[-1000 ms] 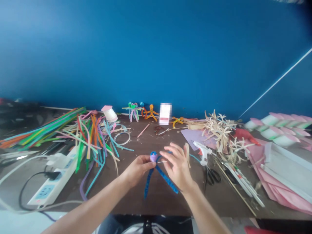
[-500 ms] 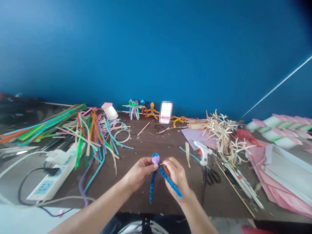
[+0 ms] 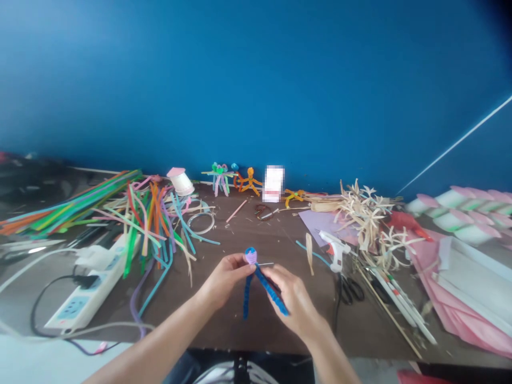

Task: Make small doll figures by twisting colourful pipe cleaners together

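Because the lilac pipe-cleaner head (image 3: 251,257) is pinched in the left grip (image 3: 228,277), its blue stem (image 3: 269,285) is steadied (a fine wire (image 3: 267,263) juts sideways) by the closed right grip (image 3: 294,301).

The blue chenille stem (image 3: 247,293) is fuzzy, the tabletop (image 3: 224,234) probably matt wood.

2 bare forearms (image 3: 160,330) come in from the bottom edge, each ending in a slender, ungloved hand: the left hand (image 3: 224,280) and the right hand (image 3: 294,301), with no sleeve, watch or ring showing. Below them sit dark denim trousers (image 3: 180,368), and at the centre a black strap-like piece (image 3: 240,368) with pale curved lines, too blurred to identify.
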{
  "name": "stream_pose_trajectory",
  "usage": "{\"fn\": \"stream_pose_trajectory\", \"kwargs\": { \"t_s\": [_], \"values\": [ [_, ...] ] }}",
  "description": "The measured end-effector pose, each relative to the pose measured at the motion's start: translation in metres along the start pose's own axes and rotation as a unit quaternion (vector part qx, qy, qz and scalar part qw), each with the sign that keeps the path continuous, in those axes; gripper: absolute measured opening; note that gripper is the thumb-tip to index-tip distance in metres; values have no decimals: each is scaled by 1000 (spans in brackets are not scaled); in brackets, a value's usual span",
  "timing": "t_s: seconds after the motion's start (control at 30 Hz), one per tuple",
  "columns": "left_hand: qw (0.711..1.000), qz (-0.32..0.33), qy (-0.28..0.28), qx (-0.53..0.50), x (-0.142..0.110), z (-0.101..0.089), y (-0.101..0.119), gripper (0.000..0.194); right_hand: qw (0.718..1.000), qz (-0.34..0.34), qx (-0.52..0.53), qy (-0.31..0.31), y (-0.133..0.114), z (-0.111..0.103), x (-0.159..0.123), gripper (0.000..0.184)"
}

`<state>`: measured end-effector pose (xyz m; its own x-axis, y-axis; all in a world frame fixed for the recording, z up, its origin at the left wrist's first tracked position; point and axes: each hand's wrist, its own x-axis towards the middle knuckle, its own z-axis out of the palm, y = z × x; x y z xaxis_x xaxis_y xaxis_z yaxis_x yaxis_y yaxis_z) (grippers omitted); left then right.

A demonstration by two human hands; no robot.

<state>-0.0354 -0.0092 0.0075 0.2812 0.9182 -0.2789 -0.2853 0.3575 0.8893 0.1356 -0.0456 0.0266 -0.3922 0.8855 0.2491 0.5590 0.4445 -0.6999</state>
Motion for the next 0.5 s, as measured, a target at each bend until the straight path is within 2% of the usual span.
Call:
{"fn": "stream_pose_trajectory", "kwargs": {
  "t_s": [0.13, 0.27, 0.33, 0.4, 0.43, 0.5],
  "values": [
    [999, -17, 22, -17, 2, -4, -3, 17, 998, 19, 12, 61, 4, 6, 0, 29],
    [990, -39, 49, -123, 1, 0, -16, 21, 993, 29, 27, 107, 9, 20, 0, 27],
    [978, -63, 80, -185, -1, 4, -21, 26, 990, 37, 25, 133, 12, 26, 0, 27],
    [959, -105, 112, -239, -3, 7, -24, 15, 986, 46, 23, 157, 15, 30, -1, 26],
    [950, -129, 117, -259, -5, 9, -24, 12, 984, 50, 25, 167, 16, 31, -1, 26],
    [935, -168, 100, -294, -9, 11, -22, 19, 981, 58, 40, 182, 17, 32, -1, 24]
  ]
}}
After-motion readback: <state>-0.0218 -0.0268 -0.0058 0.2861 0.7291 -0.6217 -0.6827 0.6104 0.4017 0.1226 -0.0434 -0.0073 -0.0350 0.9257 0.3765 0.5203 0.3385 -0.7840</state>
